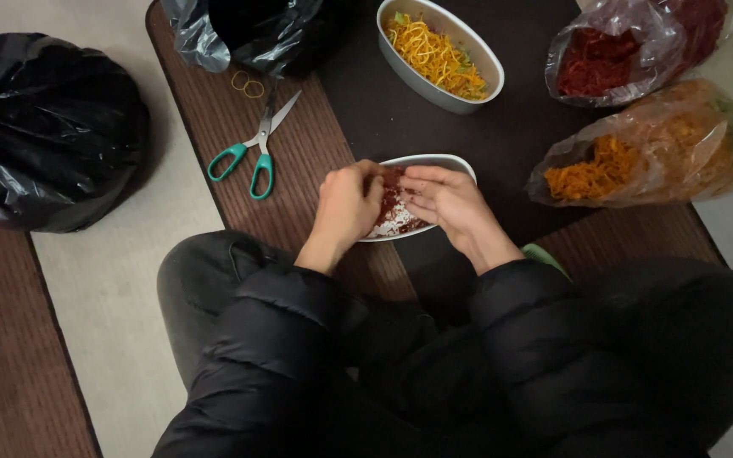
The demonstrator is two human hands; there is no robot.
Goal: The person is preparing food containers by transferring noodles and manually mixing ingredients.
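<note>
Red shreds [394,203] in the white oval dish [451,161] look soft, light and clingy; left hand [345,208] and right hand [451,203] pinch them together, fingertips closed.

At the centre of the frame an oval dish [434,161] is set on the mat [316,153], with the left hand [345,208] and right hand [451,203] placed over it. A second dish [439,55] is found above it. Scissors [254,144] are laid to the left, rubber bands [248,83] above them. Two bags [646,144] are placed at the upper right, and a large bag [44,131] at the upper left.
</note>
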